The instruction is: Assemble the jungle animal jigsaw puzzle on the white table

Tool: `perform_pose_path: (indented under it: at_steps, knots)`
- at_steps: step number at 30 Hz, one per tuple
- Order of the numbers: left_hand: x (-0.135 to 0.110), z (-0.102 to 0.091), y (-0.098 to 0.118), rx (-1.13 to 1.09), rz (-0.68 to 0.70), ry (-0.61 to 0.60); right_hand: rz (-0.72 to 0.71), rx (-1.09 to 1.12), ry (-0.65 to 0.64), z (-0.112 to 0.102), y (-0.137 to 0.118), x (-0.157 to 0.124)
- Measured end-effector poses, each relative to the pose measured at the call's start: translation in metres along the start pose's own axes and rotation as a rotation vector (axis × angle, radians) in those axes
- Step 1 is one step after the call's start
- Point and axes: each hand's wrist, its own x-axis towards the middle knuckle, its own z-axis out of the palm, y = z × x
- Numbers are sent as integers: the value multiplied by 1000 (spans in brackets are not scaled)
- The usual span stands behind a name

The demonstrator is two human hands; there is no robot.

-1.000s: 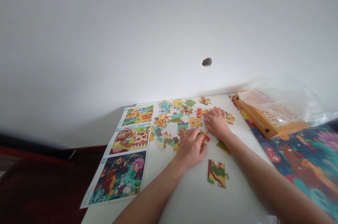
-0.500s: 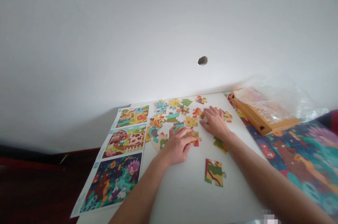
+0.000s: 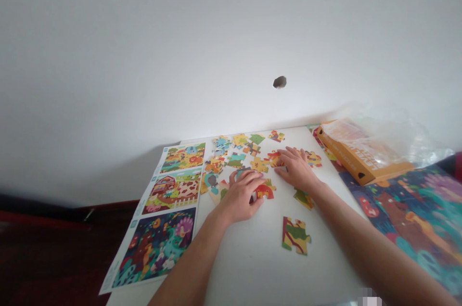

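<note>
Background: plain pale-grey wall (image 3: 144,56) with one dark, ragged-edged hole (image 3: 279,82). Below it I log one smooth white tabletop (image 3: 252,262), its far edge along the wall.

Hands, two, bare, well apart from each other. Left hand (image 3: 241,197): fingers curved over the near part of the spread, thumb parted from forefinger, beside a red-and-yellow cardboard jigsaw piece (image 3: 266,191); I cannot tell from my camera whether it grips anything. Right hand (image 3: 296,171): fingers loosely spread, palm down, over a red-and-orange jigsaw piece (image 3: 275,158).

Loose brightly coloured jigsaw pieces (image 3: 236,159), many, on the tabletop between and beyond the hands, some touching. One green-and-yellow piece (image 3: 303,198), beside the right wrist. One green, yellow and maroon piece (image 3: 296,236), lying alone nearer me, between the forearms.

To the left, one white paper sheet printed with three colourful animal scenes (image 3: 175,190), partly past the table edge. To the right, one orange cardboard box (image 3: 355,161) under a crumpled clear plastic bag (image 3: 404,140), beside a dark-blue picture with a brown bear (image 3: 400,217)
</note>
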Motion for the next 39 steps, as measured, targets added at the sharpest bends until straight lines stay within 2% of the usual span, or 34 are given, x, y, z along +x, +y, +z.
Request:
perform_pose_path:
  at_steps: [11,19,22,24,26,28,31,33,39]
  knots:
    - [-2,-11,-8,-18,1,-8,-4,25,-40,-7,2,-2]
    - [0,-4,-12,14,-25,-1,49,42,15,-7,7,0]
    - [0,-2,-15,33,-52,9,7,97,80,-14,3,-3]
    - [1,0,-16,42,-70,15,-76,136,92,-22,-3,-6]
    - [1,2,-17,50,-92,21,-186,174,21,-29,-12,-10]
    - [2,4,-18,58,-115,29,-278,209,-104,-33,-21,-15]
    - [3,4,-17,70,-139,42,-340,232,-243,-32,-31,-20]
    - [4,4,-17,77,-140,52,-338,237,-255,-30,-32,-20]
    - [4,3,-18,87,-117,118,-255,213,-186,-23,-22,-17]
